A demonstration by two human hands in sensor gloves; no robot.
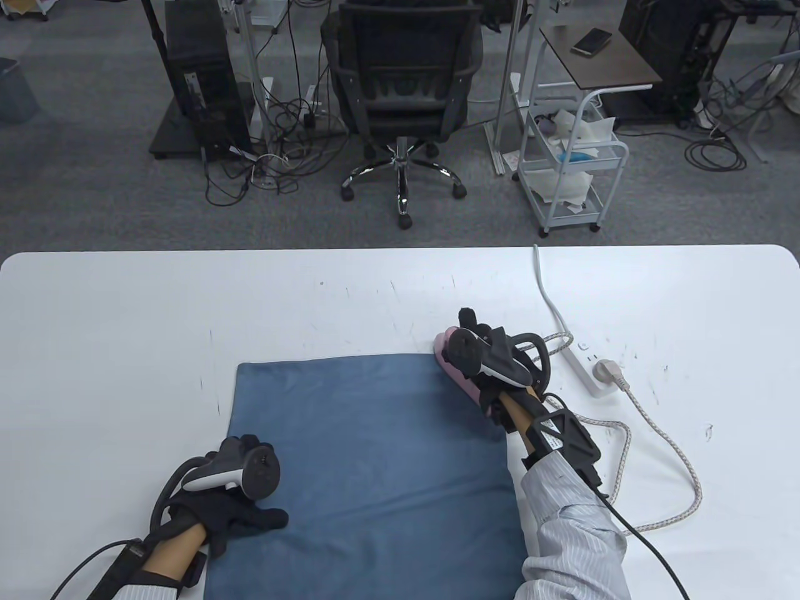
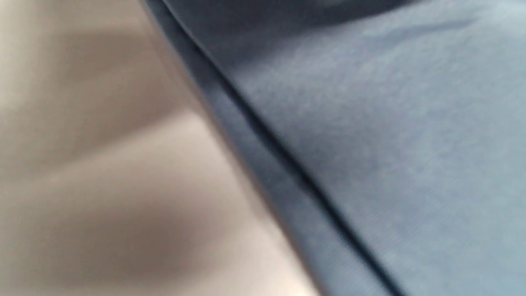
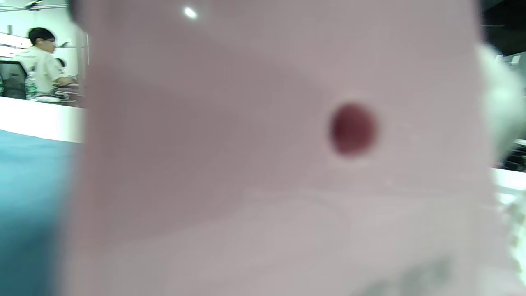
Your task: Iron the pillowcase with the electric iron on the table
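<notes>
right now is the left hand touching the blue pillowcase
Touching. The table view shows the left hand lying flat on the left edge of the blue pillowcase, its thumb over the cloth with no gap.

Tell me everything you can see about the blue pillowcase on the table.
The pillowcase is a dusty blue, soft-looking cloth, roughly rectangular, spread flat on the white table with its near edge running out of the table view. The left wrist view shows a stitched hem along its left edge. The left hand rests on its left edge, the thumb lying on the cloth. At its far right corner sits the pink iron, gripped by the right hand.
</notes>
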